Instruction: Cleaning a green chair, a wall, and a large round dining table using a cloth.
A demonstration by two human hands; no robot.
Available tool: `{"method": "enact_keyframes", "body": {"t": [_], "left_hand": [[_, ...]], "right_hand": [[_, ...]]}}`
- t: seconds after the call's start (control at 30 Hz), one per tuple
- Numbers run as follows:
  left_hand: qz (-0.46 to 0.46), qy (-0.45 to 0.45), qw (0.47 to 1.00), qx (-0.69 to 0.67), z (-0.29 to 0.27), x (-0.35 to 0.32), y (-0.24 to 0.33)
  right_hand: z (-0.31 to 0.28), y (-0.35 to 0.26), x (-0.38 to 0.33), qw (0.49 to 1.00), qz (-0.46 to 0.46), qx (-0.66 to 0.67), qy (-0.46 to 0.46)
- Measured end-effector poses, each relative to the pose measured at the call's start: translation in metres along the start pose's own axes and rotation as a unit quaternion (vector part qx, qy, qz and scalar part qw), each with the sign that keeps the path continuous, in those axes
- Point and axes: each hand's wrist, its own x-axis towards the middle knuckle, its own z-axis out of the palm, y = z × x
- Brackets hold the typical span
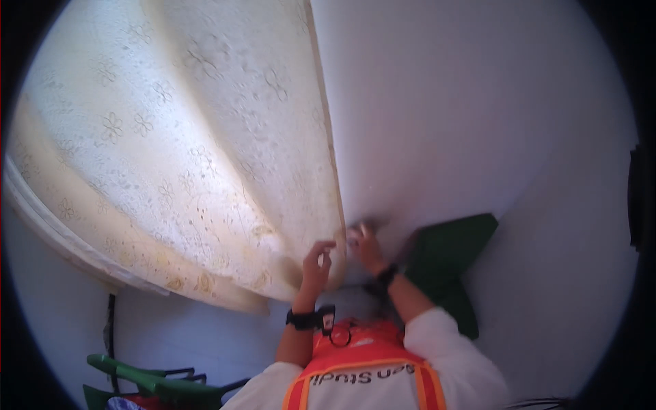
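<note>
A pale cream curtain [225, 137] with a flower pattern hangs bright at the left, its straight right edge running down between my hands. My left hand [316, 268] is raised in front of the curtain's lower right part, fingers curved and thumb apart, with nothing clearly held. Just right of the curtain's edge, my right hand [369, 250] is up by the pale wall [444, 116]. Its fingers look closed around something small and pale that blur keeps me from making out. Dark bands are on both wrists.
A green chair back [447, 256] stands close to the right of my right forearm. More green chairs [157, 383] are at the lower left. A dark upright pole or cord [109, 335] shows below the curtain's left side. A dark object [635, 198] is at the far right rim.
</note>
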Motion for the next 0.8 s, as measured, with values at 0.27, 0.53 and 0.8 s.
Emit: {"method": "enact_keyframes", "body": {"t": [0.27, 0.53, 0.8], "left_hand": [[0.120, 0.280, 0.952, 0.044, -0.021, -0.040, 0.010], [0.216, 0.115, 0.957, 0.158, -0.019, 0.033, 0.039], [0.263, -0.033, 0.938, 0.224, -0.016, 0.040, 0.062]], "right_hand": [[-0.067, -0.051, -0.047, 0.981, 0.109, 0.090, 0.133], [-0.120, -0.097, -0.051, 0.952, 0.112, 0.085, 0.273], [-0.145, -0.131, -0.045, 0.937, 0.037, 0.056, 0.342]]}}
